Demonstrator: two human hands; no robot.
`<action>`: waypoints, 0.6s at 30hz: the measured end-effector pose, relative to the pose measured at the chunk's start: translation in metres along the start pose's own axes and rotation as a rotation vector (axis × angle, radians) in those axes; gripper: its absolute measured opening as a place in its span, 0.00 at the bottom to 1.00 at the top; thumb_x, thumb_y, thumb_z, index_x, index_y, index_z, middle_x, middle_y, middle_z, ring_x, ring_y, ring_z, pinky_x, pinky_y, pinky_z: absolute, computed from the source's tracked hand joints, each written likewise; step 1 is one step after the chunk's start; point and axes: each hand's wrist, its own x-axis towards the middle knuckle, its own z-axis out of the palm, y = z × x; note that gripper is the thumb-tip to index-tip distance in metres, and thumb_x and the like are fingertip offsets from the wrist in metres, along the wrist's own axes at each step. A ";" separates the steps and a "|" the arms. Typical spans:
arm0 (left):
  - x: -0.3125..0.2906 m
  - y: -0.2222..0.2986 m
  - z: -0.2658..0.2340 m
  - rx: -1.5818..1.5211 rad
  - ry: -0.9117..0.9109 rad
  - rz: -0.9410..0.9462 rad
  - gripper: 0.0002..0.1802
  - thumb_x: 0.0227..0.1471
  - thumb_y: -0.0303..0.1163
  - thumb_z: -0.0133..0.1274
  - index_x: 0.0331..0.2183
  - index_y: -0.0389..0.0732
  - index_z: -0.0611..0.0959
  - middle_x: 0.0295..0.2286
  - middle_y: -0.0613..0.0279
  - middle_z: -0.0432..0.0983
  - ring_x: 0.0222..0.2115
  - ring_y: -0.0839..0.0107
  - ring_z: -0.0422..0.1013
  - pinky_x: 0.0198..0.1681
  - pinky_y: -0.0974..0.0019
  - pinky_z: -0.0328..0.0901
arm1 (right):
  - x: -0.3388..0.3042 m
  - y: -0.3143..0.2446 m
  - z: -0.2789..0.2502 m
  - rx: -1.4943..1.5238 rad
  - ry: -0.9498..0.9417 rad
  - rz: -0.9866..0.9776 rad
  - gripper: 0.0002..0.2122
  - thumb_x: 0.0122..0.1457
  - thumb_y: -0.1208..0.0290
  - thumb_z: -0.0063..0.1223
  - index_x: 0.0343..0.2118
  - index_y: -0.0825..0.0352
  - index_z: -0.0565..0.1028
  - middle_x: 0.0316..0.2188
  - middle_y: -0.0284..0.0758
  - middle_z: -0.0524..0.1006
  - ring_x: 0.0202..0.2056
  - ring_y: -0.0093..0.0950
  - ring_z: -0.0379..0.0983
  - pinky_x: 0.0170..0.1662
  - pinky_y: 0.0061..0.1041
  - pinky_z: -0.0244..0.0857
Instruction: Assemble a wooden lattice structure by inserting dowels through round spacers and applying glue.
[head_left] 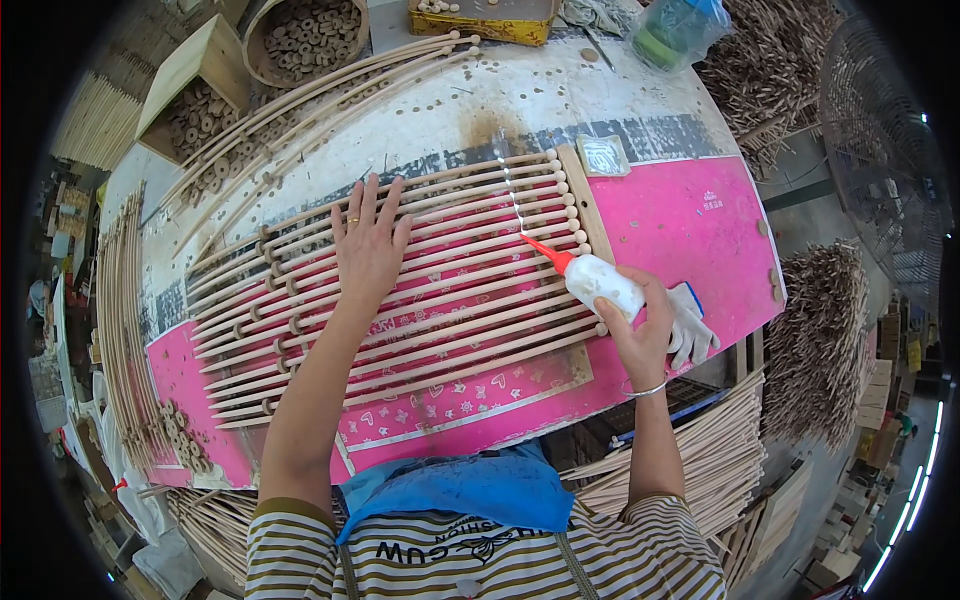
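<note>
In the head view, with twelve o'clock at the top and the hands of the clock set at mid-picture, a row of pale wooden rods with round ball ends (pixel 440 285) is laid across a bright pink printed sheet (pixel 690 220) on the worktop (pixel 555 95). The rods are spread side by side, apparently so that each is left within reach. Their upper ball ends are lined up beside a flat pale wooden strip (pixel 585 205) towards two o'clock, by which they seem to be kept even.

At ten o'clock the left hand (pixel 368 245) is laid palm down across the rods, its fingers extended and slightly spread; nothing is gripped, and the rods are probably being steadied. At three o'clock a white plastic squeeze bottle with a red cone nozzle (pixel 605 288) is held by the right hand (pixel 640 325), its fingers wrapped closely round the body. The nozzle is tilted towards ten o'clock, its tip at the lower end of a thin white line of liquid (pixel 516 205) laid across the upper rods.

Small brown wooden discs (pixel 292 287) are seen along the rods at nine o'clock; whether they are threaded cannot be told. Beside the right wrist, a pale knitted glove (pixel 690 330) is left lying.
</note>
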 end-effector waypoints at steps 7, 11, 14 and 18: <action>0.000 -0.001 0.000 0.014 -0.014 -0.002 0.31 0.69 0.49 0.46 0.70 0.59 0.67 0.70 0.57 0.57 0.72 0.58 0.51 0.74 0.41 0.41 | -0.005 -0.001 -0.002 0.048 0.009 0.015 0.20 0.52 0.75 0.71 0.48 0.69 0.78 0.42 0.39 0.79 0.44 0.35 0.76 0.49 0.33 0.68; 0.000 -0.001 0.001 0.022 -0.007 -0.003 0.31 0.69 0.49 0.46 0.70 0.59 0.67 0.70 0.57 0.58 0.72 0.58 0.52 0.74 0.41 0.40 | -0.011 0.001 -0.008 0.006 -0.004 0.033 0.21 0.54 0.72 0.71 0.50 0.70 0.77 0.44 0.39 0.80 0.45 0.30 0.76 0.51 0.31 0.69; 0.000 -0.001 0.001 0.015 0.001 0.001 0.31 0.68 0.49 0.46 0.70 0.59 0.67 0.70 0.57 0.58 0.71 0.58 0.52 0.74 0.41 0.40 | -0.013 -0.002 -0.008 -0.008 0.015 0.000 0.21 0.53 0.73 0.71 0.49 0.69 0.77 0.43 0.39 0.79 0.45 0.33 0.76 0.50 0.31 0.68; 0.000 -0.001 0.001 0.010 0.011 0.002 0.32 0.68 0.49 0.47 0.69 0.59 0.68 0.70 0.57 0.59 0.71 0.58 0.53 0.74 0.41 0.40 | -0.015 0.001 -0.006 -0.003 0.028 -0.012 0.20 0.51 0.75 0.72 0.48 0.68 0.78 0.42 0.39 0.79 0.44 0.36 0.75 0.49 0.32 0.68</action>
